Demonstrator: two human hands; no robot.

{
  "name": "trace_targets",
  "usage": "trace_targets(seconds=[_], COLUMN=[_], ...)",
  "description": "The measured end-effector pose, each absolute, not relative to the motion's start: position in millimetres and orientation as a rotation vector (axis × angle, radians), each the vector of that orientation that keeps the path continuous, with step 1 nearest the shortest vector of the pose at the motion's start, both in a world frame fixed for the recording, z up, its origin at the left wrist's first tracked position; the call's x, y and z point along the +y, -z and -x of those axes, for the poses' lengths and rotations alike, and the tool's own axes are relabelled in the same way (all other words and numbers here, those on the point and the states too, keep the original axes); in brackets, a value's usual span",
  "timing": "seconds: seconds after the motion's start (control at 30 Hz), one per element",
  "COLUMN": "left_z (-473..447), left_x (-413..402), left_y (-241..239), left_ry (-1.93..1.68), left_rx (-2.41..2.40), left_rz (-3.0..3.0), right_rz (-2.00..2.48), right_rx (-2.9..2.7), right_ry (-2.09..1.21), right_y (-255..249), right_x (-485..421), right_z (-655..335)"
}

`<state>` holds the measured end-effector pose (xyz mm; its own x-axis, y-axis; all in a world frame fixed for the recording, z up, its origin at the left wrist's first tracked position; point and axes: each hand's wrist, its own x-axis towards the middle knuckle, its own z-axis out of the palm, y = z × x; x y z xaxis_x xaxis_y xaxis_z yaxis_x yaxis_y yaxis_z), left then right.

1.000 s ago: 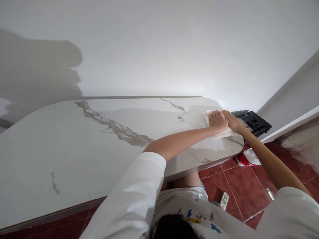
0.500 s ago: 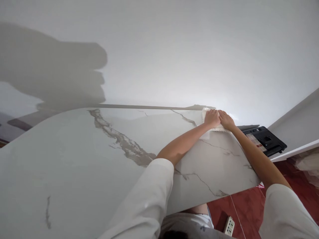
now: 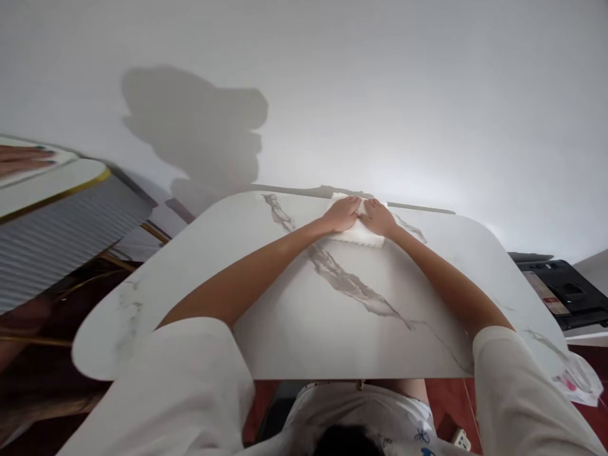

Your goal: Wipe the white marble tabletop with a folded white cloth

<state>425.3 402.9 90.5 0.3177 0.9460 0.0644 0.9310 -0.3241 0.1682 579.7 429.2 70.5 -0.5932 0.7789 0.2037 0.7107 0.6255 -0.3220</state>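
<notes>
A white cloth lies on the far part of a white marble-patterned tabletop, close to the wall. My left hand presses on the cloth's left half, fingers together and bent over it. Beside it, thumbs nearly touching, my right hand bears down on the right half. Both arms reach forward across the table. Cloth shows in front of the hands and behind them; what lies beneath it is hidden.
A white wall rises behind the table. At left stands a gold-rimmed cabinet with ribbed grey sides. On the right are a black case and a plastic bag. A power strip lies on the red floor.
Both hands and the cloth have moved left along the table's far edge, from near the right end to about the middle. My view has also swung left, bringing the cabinet in.
</notes>
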Motion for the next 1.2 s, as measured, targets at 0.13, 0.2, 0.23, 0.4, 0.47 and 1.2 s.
trace_targets(seconds=[0.13,0.2,0.23,0.4,0.47,1.2], left_z=[-352,-322,-307,-235,-208,-159], left_x=[386,379,376,377,379,138], left_y=[-108,-114,-117,-123,-122,-126], left_ry=[-0.279,-0.381,-0.430,-0.489,-0.447,-0.212], left_rx=[2.019,2.137,2.156,2.096,2.101,2.194], left_rz=[-2.207,-2.108,-2.092,-2.121,-2.131,-2.381], right_rz=[1.141,1.135,1.136,1.155,1.174,0.950], right_rx=[-2.528,-2.511,-2.497,-2.445,-2.433,-2.385], right_ry=[-0.358,-0.360,-0.360,-0.347,-0.335,-0.352], right_y=[-84,-89,-92,-98,-101,-124], right_x=[417,411,409,402,397,164], right_z=[-495,-455,-437,-367,-348,-333])
